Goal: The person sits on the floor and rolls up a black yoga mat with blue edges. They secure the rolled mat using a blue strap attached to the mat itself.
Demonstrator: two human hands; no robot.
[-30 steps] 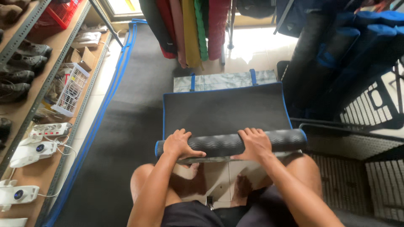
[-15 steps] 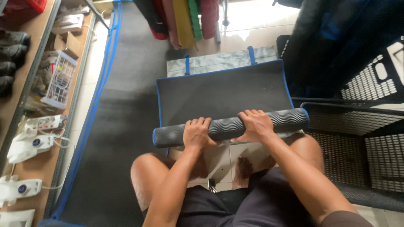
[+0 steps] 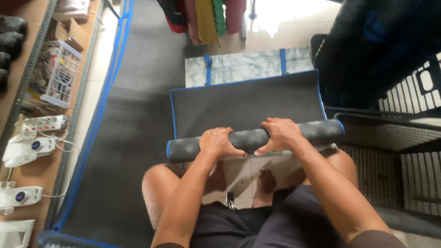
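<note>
Person sits on the floor w/ knees spread, both hands on a dark grey mat (image 3: 248, 103) w/ blue edging, partly rolled up. The rolled part (image 3: 252, 138) lies crosswise just in front of the knees, running left to right and tilted a bit, right end farther; its outer face has a wavy ribbed texture. Left hand (image 3: 218, 142) sits on the roll left of centre, fingers curled together over the top, thumb underneath on the near side, clamped on it. Right hand (image 3: 280, 133) grips it right of centre, fingers wrapped over the far side, thumb pointing toward the left hand; the 2 hands are near each other but apart. The unrolled part of the mat stretches flat away from the roll, far edge lying on a marbled pale sheet (image 3: 248, 64) w/ 2 blue straps. Under all this, a bigger dark mat (image 3: 133, 138) w/ blue trim covers the floor to the left. Pale tile (image 3: 257, 170) shows between the knees. Far left: wooden shelf (image 3: 27, 170) w/ a white power strip (image 3: 43, 123), white gadgets and a white wire basket (image 3: 62, 73). Hanging clothes (image 3: 206, 16) at the far end; black crates (image 3: 390, 151) at right.
</note>
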